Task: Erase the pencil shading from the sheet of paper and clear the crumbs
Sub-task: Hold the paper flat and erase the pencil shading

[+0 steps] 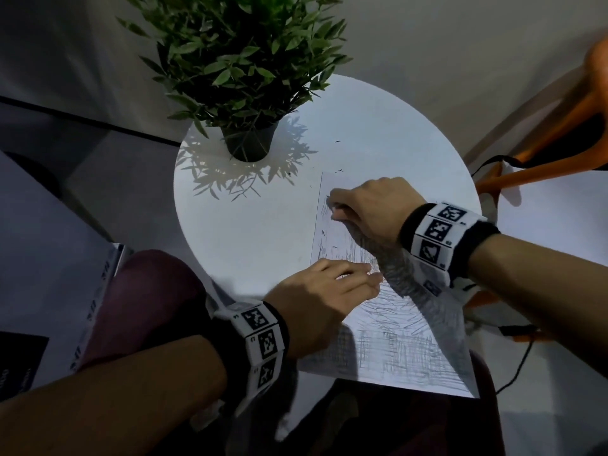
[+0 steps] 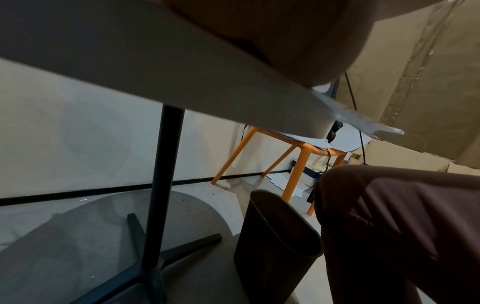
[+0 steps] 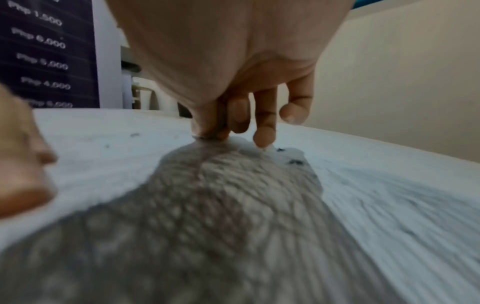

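Observation:
A sheet of paper (image 1: 394,327) covered in grey pencil shading lies on the right half of the round white table (image 1: 246,232), its near end overhanging the edge. My right hand (image 1: 334,209) pinches a small eraser (image 3: 209,136), almost hidden by the fingertips, and presses it on the paper's far left corner. My left hand (image 1: 365,274) lies with straight fingers flat on the paper's left edge. Dark crumbs (image 1: 339,171) are scattered beyond the paper's far edge, and the right wrist view shows crumbs (image 3: 294,162) beside the fingers on the paper (image 3: 389,205).
A potted green plant (image 1: 246,139) stands at the table's far left. An orange chair (image 1: 559,126) stands to the right. Under the table, the left wrist view shows a dark waste bin (image 2: 278,246) beside my knee and the black table leg (image 2: 161,185).

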A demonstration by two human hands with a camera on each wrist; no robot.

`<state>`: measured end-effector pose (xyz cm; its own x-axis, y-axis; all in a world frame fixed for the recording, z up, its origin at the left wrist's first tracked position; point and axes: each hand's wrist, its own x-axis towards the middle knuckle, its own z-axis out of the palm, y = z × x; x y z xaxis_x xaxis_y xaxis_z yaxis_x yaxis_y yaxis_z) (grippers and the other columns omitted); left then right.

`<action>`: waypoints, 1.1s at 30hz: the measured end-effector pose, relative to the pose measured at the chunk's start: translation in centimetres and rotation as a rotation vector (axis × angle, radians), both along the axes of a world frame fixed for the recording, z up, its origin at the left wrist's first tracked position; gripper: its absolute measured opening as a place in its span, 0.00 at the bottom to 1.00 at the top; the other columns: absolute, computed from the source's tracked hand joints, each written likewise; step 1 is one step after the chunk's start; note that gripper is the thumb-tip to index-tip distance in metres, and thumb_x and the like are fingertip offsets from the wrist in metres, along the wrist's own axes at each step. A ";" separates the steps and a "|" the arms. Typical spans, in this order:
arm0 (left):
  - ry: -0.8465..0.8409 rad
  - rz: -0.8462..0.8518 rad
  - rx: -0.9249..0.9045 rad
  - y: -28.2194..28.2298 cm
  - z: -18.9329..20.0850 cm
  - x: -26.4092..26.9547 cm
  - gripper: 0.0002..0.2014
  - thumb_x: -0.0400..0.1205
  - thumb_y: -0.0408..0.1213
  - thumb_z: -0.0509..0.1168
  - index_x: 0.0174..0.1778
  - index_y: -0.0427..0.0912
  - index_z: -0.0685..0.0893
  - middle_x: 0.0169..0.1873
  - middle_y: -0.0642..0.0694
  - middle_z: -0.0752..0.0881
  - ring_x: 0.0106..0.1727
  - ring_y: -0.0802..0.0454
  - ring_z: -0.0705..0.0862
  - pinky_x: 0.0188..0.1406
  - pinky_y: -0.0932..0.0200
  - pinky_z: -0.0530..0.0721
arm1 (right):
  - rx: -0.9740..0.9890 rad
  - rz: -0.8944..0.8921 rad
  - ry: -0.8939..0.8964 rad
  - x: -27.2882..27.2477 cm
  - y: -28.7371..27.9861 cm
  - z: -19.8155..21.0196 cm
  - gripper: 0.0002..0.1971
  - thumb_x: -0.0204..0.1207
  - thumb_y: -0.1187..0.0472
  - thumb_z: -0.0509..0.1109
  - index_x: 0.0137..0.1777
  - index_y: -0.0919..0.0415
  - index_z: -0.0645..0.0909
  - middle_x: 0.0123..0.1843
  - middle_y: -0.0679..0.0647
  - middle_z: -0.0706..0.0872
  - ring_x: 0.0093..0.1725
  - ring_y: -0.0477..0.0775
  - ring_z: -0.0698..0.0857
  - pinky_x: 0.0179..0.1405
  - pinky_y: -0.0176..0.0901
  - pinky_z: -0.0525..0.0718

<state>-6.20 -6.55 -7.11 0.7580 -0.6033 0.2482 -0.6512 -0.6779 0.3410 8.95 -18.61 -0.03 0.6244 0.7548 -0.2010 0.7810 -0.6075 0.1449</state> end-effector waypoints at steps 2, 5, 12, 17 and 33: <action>-0.008 0.011 0.002 0.0 -0.1 -0.1 0.31 0.76 0.24 0.45 0.72 0.39 0.81 0.75 0.46 0.80 0.77 0.45 0.76 0.72 0.47 0.76 | -0.007 -0.048 -0.004 0.8 0.5 0.0 0.12 0.88 0.44 0.52 0.60 0.47 0.74 0.52 0.56 0.87 0.45 0.63 0.83 0.38 0.48 0.70; -0.001 -0.018 0.039 0.2 -0.2 -0.1 0.34 0.73 0.24 0.46 0.75 0.41 0.77 0.78 0.47 0.76 0.80 0.45 0.72 0.75 0.47 0.75 | 0.146 -0.138 0.147 0.2 -0.7 -0.2 0.11 0.87 0.43 0.55 0.50 0.48 0.71 0.48 0.56 0.86 0.45 0.64 0.83 0.39 0.49 0.73; -0.066 0.068 0.114 1.1 0.0 1.4 0.29 0.80 0.47 0.68 0.77 0.38 0.76 0.77 0.42 0.77 0.80 0.43 0.71 0.79 0.44 0.70 | 0.308 -0.227 0.367 -1.0 -3.2 -1.1 0.08 0.86 0.50 0.61 0.47 0.52 0.74 0.43 0.56 0.87 0.43 0.60 0.82 0.42 0.52 0.77; -0.069 0.103 0.171 1.7 -0.3 1.3 0.31 0.85 0.54 0.56 0.80 0.37 0.74 0.78 0.38 0.75 0.82 0.38 0.69 0.82 0.39 0.66 | 0.236 -0.213 0.433 -0.3 -1.6 0.0 0.07 0.85 0.51 0.62 0.46 0.48 0.75 0.45 0.53 0.88 0.46 0.56 0.84 0.49 0.51 0.81; -0.079 0.108 0.246 1.3 -0.4 1.6 0.31 0.83 0.54 0.49 0.76 0.41 0.78 0.72 0.44 0.81 0.74 0.40 0.77 0.78 0.42 0.71 | 0.025 -0.063 0.228 0.2 1.6 0.8 0.09 0.85 0.45 0.58 0.56 0.45 0.76 0.48 0.52 0.85 0.44 0.58 0.79 0.42 0.46 0.73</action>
<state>-4.56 -5.25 -7.47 0.8051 -0.5697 0.1650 -0.5889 -0.8008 0.1090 9.17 -17.05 0.73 0.6111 0.7222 -0.3240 0.7521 -0.6574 -0.0469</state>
